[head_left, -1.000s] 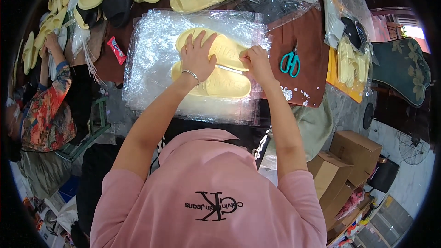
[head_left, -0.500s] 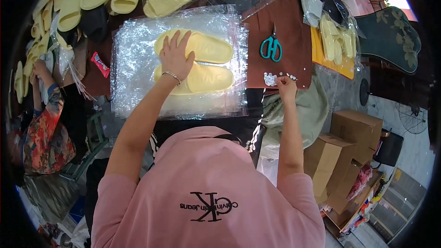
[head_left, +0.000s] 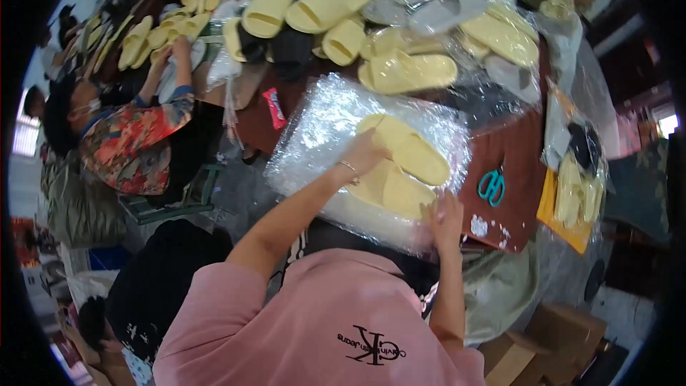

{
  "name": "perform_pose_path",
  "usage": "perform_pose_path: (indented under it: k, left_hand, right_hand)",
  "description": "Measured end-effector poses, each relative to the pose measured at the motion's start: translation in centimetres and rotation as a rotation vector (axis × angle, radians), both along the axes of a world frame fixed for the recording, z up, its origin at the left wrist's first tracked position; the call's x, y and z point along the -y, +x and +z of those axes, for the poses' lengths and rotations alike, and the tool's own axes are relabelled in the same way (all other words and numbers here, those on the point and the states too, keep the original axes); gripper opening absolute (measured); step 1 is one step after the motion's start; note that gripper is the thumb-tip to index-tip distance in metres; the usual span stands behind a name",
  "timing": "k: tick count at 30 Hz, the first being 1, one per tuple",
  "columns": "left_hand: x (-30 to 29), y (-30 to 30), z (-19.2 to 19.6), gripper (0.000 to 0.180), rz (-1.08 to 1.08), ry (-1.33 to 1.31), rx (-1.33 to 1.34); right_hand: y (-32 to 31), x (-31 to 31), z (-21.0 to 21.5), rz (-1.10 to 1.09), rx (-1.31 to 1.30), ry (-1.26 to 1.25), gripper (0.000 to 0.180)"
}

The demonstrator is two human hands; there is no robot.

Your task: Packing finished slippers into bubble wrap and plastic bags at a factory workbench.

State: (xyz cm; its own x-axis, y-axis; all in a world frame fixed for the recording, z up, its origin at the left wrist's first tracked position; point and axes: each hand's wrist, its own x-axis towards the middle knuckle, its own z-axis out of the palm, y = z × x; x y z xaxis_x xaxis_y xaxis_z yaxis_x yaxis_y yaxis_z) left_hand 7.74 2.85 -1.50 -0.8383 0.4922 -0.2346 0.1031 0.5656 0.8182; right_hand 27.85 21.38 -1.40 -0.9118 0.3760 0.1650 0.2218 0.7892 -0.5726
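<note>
A pair of pale yellow slide slippers [head_left: 423, 159] lies side by side on a stack of clear plastic bags [head_left: 314, 125]. My left hand [head_left: 366, 153] rests over the left part of the pair, its fingers laid on the slippers and somewhat blurred. At the right end of the nearer slipper is my right hand [head_left: 446, 216], beside the bags' edge. Motion smears its fingers, and whether a small piece is between them cannot be made out. Small clear-white pieces [head_left: 479, 226] lie in a little heap on the brown tabletop to its right.
Teal-handled scissors [head_left: 491, 186] lie right of the bags. A red packet [head_left: 274, 108] is at their left. More yellow slippers [head_left: 268, 7] and bagged grey ones [head_left: 446, 3] crowd the far side. A co-worker in a flowered top [head_left: 139, 144] handles slippers at the left.
The view has swung left. My right hand has moved from the small white pieces to the nearer slipper's right end. My left hand stays on the pair, which now sits at a slant.
</note>
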Motion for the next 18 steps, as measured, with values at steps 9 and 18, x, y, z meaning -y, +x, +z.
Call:
perform_pose_path:
  k: [9, 18]
  left_hand:
    - [-0.8, 0.6, -3.4, 0.065, 0.272, 0.433, 0.336]
    - [5.0, -2.8, -1.2, 0.049, 0.500, 0.481, 0.471]
  right_hand:
    - [0.6, 2.1, -2.2, -0.046, 0.224, -0.117, 0.094]
    - [1.2, 1.5, -3.3, 0.074, 0.295, 0.152, 0.101]
